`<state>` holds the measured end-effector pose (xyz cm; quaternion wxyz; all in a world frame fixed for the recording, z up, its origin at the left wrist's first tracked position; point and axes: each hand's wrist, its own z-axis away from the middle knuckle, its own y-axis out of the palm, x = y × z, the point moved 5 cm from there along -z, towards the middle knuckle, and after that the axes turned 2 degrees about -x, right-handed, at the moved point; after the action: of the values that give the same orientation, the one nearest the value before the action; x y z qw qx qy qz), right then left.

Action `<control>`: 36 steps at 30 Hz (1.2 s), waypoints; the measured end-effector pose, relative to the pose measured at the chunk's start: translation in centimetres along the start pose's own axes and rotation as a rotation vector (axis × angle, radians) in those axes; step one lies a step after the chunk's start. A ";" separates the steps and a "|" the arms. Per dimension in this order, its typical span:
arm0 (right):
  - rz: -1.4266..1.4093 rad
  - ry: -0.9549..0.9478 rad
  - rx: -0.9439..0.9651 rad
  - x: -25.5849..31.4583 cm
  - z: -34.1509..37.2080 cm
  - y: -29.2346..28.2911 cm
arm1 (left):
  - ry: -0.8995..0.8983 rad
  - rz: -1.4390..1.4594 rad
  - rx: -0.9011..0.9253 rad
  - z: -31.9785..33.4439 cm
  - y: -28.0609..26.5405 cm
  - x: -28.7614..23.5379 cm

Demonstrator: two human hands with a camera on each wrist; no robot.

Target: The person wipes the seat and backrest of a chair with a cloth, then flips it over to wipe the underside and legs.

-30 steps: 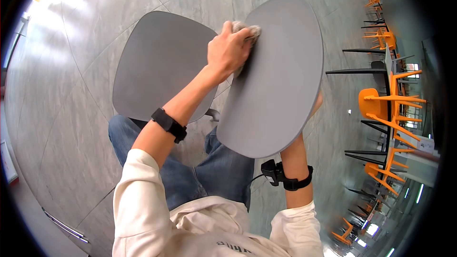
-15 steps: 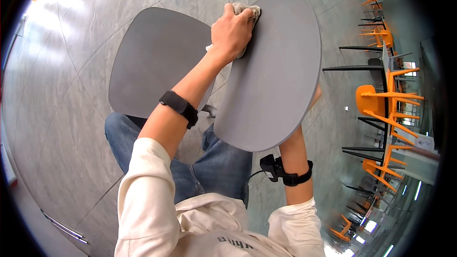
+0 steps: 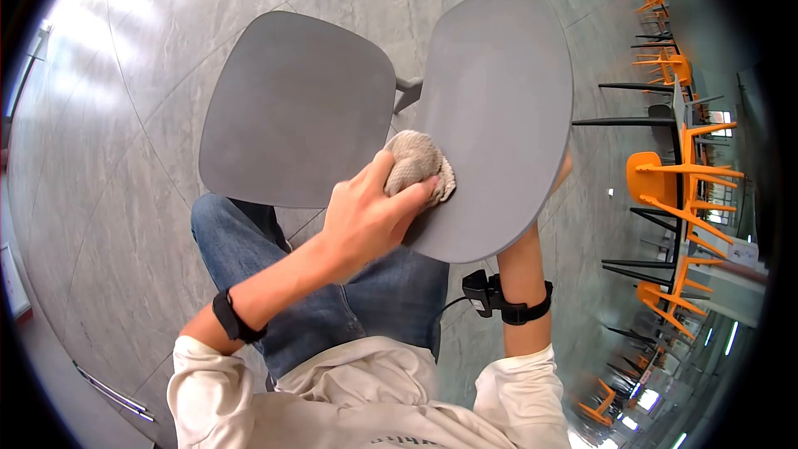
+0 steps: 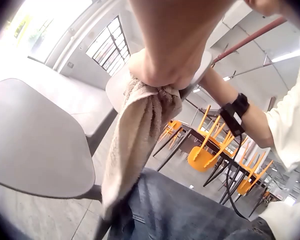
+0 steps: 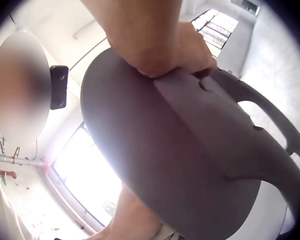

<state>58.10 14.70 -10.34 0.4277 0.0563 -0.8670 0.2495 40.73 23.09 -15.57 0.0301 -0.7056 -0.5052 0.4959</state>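
Observation:
My left hand (image 3: 366, 204) grips a bunched beige cloth (image 3: 416, 162) and holds it against the lower left part of a grey chair's curved oval panel (image 3: 507, 116). In the left wrist view the cloth (image 4: 135, 130) hangs down in folds below the hand. The chair's squarish panel (image 3: 295, 108) lies to the left, with a short grey bracket between the two. My right hand (image 5: 185, 52) grips the chair behind the oval panel, by the bracket on its back. In the head view this hand is mostly hidden by the panel.
Orange chairs (image 3: 652, 179) rest upside down on tables with black legs along the right side. My jeans-clad legs (image 3: 366, 299) are below the chair. Grey tiled floor (image 3: 108, 224) surrounds it. Windows (image 4: 109, 45) show in the wrist views.
My left hand first went a little up along the oval panel's left edge, then came down with the cloth to its lower part. The right hand stays behind the panel.

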 end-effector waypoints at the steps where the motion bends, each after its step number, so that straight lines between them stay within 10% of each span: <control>1: -0.003 -0.016 0.006 0.1 0.0 0.1 | 0.024 -0.011 0.011 -0.8 0.2 0.4; 9: 0.068 -0.055 -0.021 -0.3 -0.2 0.0 | -0.194 -0.171 -0.112 -11.7 7.3 9.7; 21: 0.203 -0.332 -0.029 0.1 0.0 -0.4 | -0.008 0.061 0.109 -0.4 1.5 3.9; 30: 0.050 -0.145 -0.023 -2.2 0.0 -0.6 | -0.081 -0.052 -0.072 -11.6 6.4 9.8; 36: -0.012 -0.017 -0.038 -1.0 0.1 -0.3 | 0.083 0.045 0.039 -7.7 3.4 5.7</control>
<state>58.73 14.24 -11.02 0.4230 0.0554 -0.8747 0.2299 48.67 29.21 -17.31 0.0539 -0.7361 -0.4778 0.4764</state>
